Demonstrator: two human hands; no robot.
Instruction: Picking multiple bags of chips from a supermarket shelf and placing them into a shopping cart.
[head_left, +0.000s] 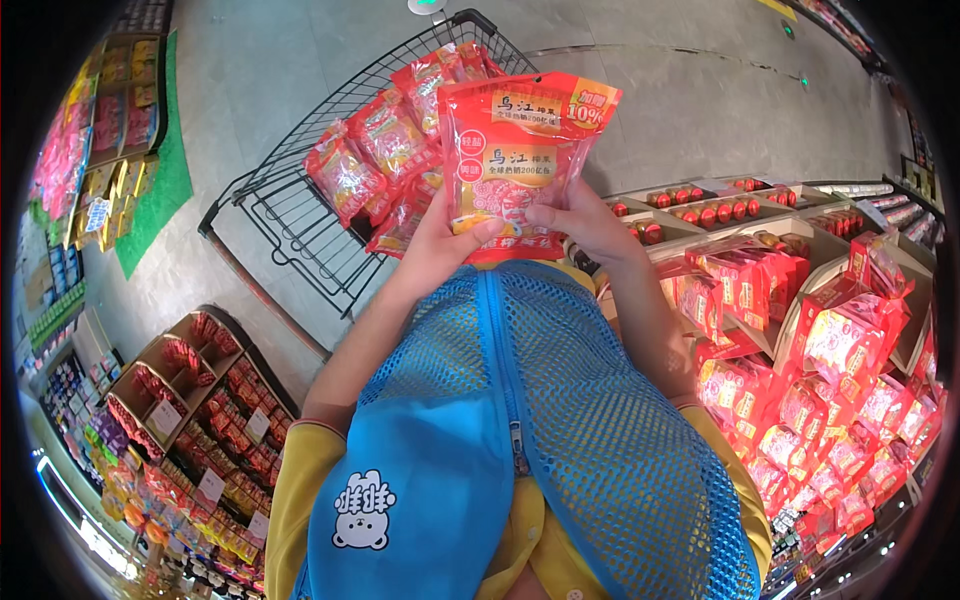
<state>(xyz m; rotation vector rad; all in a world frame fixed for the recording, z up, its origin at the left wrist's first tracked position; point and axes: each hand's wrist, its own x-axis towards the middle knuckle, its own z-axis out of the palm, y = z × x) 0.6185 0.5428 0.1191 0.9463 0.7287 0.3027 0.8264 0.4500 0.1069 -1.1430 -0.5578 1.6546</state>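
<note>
Between my two hands a red plastic food pouch is held up, its printed face towards me. My left hand grips the pouch's lower left side, thumb across the front. On the lower right side, my right hand has its thumb pressed on the front too. Just beyond the pouch is a black wire shopping cart. Several similar red pouches lie heaped in it, some partly hidden behind the held one.
To the right, a display shelf carries red pouches and red-lidded jars. At the lower left stands a compartmented snack rack. The cart's handle bar runs close to my left arm. Another goods shelf edges the grey floor.
</note>
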